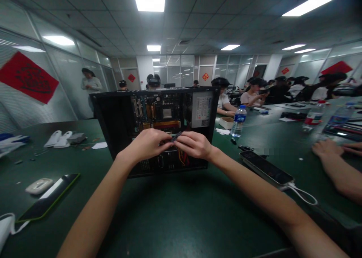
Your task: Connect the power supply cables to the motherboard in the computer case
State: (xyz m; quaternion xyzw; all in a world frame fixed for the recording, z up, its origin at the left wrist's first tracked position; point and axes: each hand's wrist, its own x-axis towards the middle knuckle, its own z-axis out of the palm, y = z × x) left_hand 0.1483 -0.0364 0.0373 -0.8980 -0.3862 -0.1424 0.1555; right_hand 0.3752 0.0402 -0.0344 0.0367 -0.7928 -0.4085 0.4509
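An open black computer case [113, 126] stands upright on the green table, its inside facing me. Its circuit board [158, 109] and silver power supply [202, 109] show above my hands. In front of the case, both hands meet at a small dark connector [177, 136]. My left hand [149, 143] is closed, thumb and fingers pinching the connector's left side. My right hand [196, 144] is closed on the connector's right side. Red and yellow cables [182, 158] hang just below my right hand, inside the case.
On the green table [158, 220], a phone [51, 197] and a white case [39, 185] lie left. Right are another phone [267, 167] with a white cable, a water bottle [239, 122] and a person's hands [328, 148]. Several people sit further back.
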